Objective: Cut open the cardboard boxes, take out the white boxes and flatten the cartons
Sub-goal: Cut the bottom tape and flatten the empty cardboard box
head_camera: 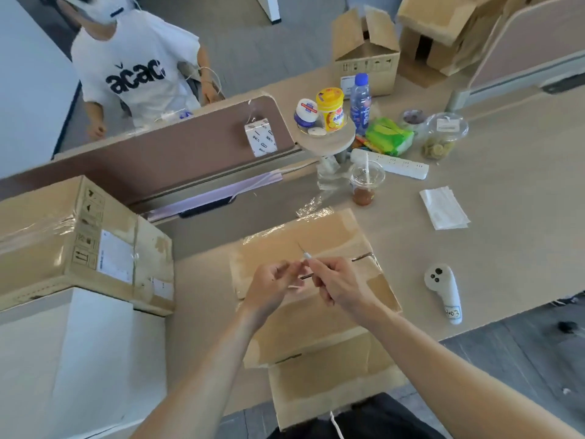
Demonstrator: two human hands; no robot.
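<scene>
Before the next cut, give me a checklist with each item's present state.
1. Cutter in the right hand's grip: ok, held above the carton.
2. Left hand clear of the blade: not ok, its fingers sit right at the cutter's tip.
3. Blade out: cannot tell, only a thin blurred line shows.
4. Carton flattened: ok, it lies flat and overhangs the near edge of the table.
5. Next taped box: ok, sealed, on the left atop a white box.
6. Drink cup apart from the carton: ok.
</scene>
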